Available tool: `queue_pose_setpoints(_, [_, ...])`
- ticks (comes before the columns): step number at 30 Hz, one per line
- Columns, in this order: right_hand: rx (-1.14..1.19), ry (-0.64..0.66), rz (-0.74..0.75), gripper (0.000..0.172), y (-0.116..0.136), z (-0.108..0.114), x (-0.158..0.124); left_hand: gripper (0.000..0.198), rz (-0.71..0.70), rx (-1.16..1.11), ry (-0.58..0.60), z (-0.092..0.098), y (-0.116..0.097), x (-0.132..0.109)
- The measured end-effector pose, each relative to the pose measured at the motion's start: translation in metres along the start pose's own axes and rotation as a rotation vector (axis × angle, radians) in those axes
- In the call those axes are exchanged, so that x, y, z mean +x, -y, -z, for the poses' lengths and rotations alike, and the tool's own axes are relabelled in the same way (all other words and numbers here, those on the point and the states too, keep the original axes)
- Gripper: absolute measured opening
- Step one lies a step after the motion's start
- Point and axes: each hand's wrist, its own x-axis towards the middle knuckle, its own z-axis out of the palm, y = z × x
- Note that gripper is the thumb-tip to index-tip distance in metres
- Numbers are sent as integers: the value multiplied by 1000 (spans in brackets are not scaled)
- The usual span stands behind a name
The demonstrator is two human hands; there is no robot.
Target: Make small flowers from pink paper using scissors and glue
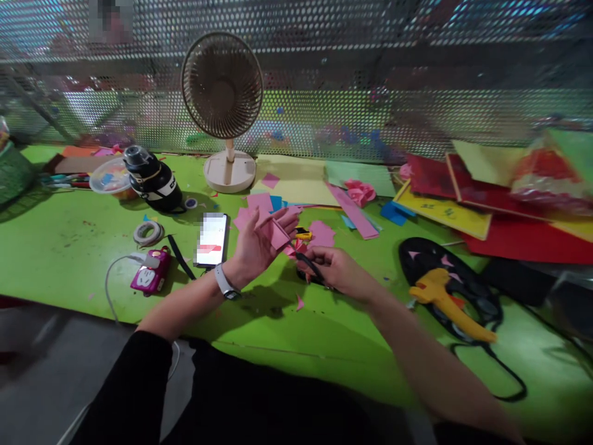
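My left hand (pixel 259 247), palm turned up and a watch on its wrist, holds a small folded piece of pink paper (pixel 279 236) against its fingers. My right hand (pixel 336 269) is closed around the black handles of a pair of scissors (pixel 311 264). Their blades point toward the lower edge of the pink paper; whether they touch it I cannot tell. Loose pink paper pieces (pixel 322 233) lie behind my hands, near a yellow cutter (pixel 303 233). A pink scrap (pixel 299 303) rests on the green table (pixel 259 327) below them.
A phone (pixel 211 240), a tape roll (pixel 148 233), a purple power socket (pixel 151 272) and a black bottle (pixel 155 182) stand or lie leftward. Behind is a fan (pixel 230 170). Rightward are a yellow glue gun (pixel 451 303), a black pouch (pixel 424 253) and stacked coloured sheets (pixel 523 238).
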Motion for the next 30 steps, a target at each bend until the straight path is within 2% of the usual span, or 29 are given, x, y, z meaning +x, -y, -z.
queue_pose_setpoints(5, [-44, -7, -24, 62, -4, -4, 4, 41, 49, -78, -62, 4, 8, 1])
queue_pose_setpoints(13, [-53, 3, 5, 55, -12, -2, 7, 28, 47, -25, -75, 17, 15, 12])
queue_pose_setpoints(18, [-70, 7, 0, 54, -4, -4, 4, 44, 108, -23, -67, 20, 10, 11])
queue_pose_setpoints(21, [-69, 1, -1, 53, 1, -2, 0, 44, 135, -1, -69, 24, 6, 10])
queue_pose_setpoints(24, [-75, -9, 5, 52, 4, 9, -3, 31, 166, 33, -69, 30, 4, 5])
queue_pose_setpoints(27, [-121, -40, 13, 50, 1, 31, 0, 21, 173, 77, -106, 37, 5, -1])
queue_pose_setpoints(30, [-324, -202, 31, 42, -12, 56, 11, 24, 142, 111, -138, 43, 7, -5])
